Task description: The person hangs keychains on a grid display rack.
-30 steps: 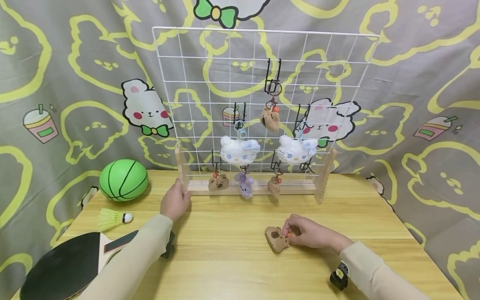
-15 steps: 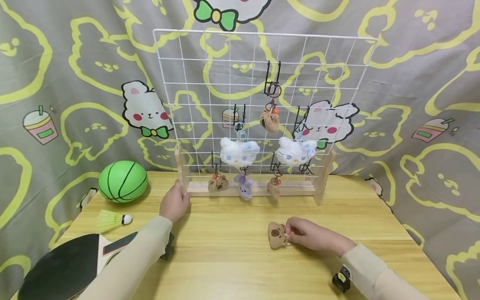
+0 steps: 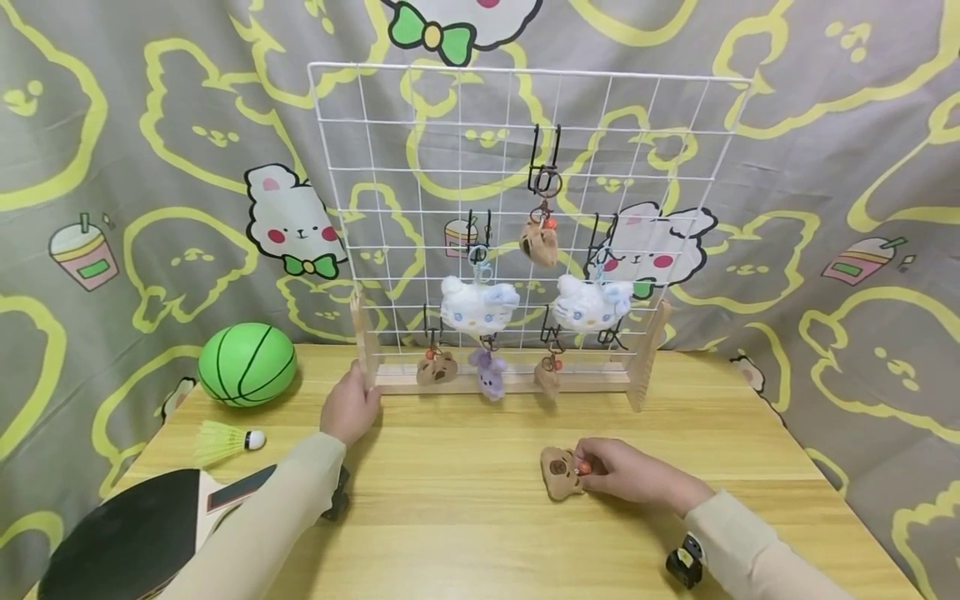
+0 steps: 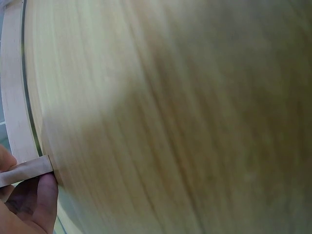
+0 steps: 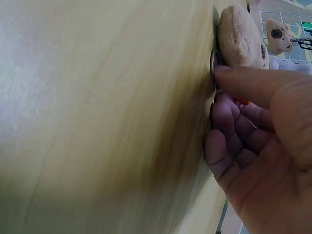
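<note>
My right hand (image 3: 622,472) is low over the table, its thumb and fingers pinching the ring end of a brown bear plush keychain (image 3: 559,473). In the right wrist view the thumb presses by a metal ring (image 5: 213,63) beside the furry plush (image 5: 238,36); an orange bead shows between the fingers. The bear's face points up and its ears lie toward the hand. At the left end of a white wire grid rack (image 3: 525,72), my left hand (image 3: 350,406) grips the wooden leg (image 4: 29,169), thumb on one side and fingers on the other.
Black hooks on the grid carry two white cat plush keychains (image 3: 480,304), several brown plush ones (image 3: 437,367) and a purple one (image 3: 491,374). Left on the table are a green ball (image 3: 247,364), a yellow shuttlecock (image 3: 219,440) and a black table tennis bat (image 3: 123,533).
My right hand has slid slightly right and nearer with the bear keychain, which has turned a little so its ears face the hand. The left hand stays on the rack's leg.
</note>
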### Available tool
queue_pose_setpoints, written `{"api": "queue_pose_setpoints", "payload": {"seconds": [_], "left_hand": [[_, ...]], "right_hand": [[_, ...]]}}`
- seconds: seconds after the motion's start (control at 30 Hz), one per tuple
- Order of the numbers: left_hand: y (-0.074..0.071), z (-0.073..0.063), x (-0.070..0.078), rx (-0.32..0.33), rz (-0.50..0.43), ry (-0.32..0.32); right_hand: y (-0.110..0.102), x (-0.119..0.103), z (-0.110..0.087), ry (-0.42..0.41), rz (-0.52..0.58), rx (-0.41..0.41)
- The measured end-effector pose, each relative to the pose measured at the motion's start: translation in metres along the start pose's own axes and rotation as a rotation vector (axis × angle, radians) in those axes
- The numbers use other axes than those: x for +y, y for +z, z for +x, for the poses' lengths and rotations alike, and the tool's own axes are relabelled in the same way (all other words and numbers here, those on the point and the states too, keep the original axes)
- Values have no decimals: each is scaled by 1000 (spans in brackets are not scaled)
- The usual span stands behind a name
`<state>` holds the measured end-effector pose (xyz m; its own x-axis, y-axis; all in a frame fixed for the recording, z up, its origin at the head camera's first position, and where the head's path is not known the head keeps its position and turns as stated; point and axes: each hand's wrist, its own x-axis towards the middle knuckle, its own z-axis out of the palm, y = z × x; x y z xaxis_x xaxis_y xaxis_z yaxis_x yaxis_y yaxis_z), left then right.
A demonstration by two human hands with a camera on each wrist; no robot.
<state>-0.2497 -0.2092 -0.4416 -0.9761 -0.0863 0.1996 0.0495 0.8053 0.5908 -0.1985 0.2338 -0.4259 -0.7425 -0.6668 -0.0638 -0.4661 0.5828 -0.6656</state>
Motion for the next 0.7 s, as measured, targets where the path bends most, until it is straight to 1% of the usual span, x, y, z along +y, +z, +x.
{"api": "queue_pose_setpoints", "payload": {"seconds": [0.2, 0.37, 0.47, 0.7], "left_hand": [[1, -2, -1, -3, -1, 2], [1, -2, -2, 2, 0, 5], [0, -1, -1, 7, 5, 7], [-1, -1, -1, 6, 3, 7]], "right_hand": [[1, -4, 0, 14, -63, -24], [1, -7, -2, -15, -105, -42], [2, -6, -2, -25, -112, -25], [3, -1, -4, -39, -103, 48]]}}
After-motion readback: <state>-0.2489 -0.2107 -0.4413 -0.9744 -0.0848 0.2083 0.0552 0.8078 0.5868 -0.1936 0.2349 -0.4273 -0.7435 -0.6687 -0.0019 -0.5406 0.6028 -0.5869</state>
